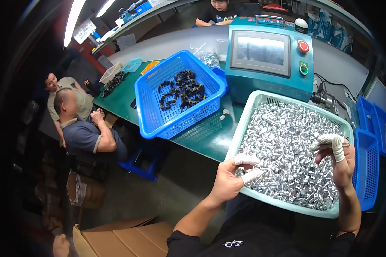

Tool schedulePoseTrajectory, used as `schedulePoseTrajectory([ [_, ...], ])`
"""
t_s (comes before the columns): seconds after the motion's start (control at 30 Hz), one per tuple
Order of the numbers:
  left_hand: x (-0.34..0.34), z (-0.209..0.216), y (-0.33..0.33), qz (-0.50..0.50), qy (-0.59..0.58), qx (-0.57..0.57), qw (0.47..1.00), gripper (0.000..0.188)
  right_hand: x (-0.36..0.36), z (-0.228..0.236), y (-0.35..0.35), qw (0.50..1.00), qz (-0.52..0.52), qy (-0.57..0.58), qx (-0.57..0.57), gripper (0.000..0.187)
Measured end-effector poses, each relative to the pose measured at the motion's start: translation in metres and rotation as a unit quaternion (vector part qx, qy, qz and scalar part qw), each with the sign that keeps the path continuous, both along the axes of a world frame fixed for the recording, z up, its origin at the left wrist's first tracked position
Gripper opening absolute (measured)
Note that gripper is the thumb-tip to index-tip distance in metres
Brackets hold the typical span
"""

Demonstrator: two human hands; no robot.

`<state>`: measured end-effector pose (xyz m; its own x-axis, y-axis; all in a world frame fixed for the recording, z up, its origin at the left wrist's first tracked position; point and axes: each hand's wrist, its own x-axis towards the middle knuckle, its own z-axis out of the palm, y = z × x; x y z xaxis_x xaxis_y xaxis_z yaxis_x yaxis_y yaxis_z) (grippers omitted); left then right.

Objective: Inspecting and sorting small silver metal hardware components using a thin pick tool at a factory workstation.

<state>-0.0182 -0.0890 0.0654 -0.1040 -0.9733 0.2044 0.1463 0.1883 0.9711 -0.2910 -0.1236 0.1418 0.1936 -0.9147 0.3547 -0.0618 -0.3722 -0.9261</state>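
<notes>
A pale green plastic basket [238,143] full of small silvery metal parts [287,150] stands at the table's near edge, in front of me. My left hand [231,179] is curled at its near left rim, with white covers on the thumb and a finger; what lies between them is too small to make out. Over the basket's right side, my right hand [339,160], also with white-covered fingers, grips a thin metal rod-like tool [303,144] with a rounded end. The tool points left above the parts.
A blue basket [148,122] with black parts stands left on the green table [206,143]. Behind the parts is a teal machine [261,81] with a screen and red button. Blue trays [366,171] stand right. Two people sit left, another beyond the machine. A cardboard box [128,242] lies below.
</notes>
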Motion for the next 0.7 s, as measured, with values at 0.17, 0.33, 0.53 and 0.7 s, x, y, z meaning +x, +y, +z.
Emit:
schedulePoseTrajectory([
  [0.17,-0.018,0.032,-0.023,0.039,-0.141,-0.062,0.987,0.029,0.007,0.01,-0.015,0.994,0.053,-0.071,0.065,0.04],
  [0.33,-0.042,0.026,-0.04,-0.018,-0.231,-0.147,0.962,0.03,0.0,0.008,-0.014,0.989,0.06,-0.038,0.134,0.046],
  [0.53,-0.057,0.011,-0.044,0.004,-0.224,-0.126,0.966,0.033,-0.003,-0.023,-0.024,0.995,0.042,0.018,-0.091,0.045],
  [0.7,-0.056,0.009,-0.038,0.036,-0.221,-0.12,0.967,0.036,-0.008,-0.034,-0.028,0.988,0.081,-0.018,-0.133,0.035],
])
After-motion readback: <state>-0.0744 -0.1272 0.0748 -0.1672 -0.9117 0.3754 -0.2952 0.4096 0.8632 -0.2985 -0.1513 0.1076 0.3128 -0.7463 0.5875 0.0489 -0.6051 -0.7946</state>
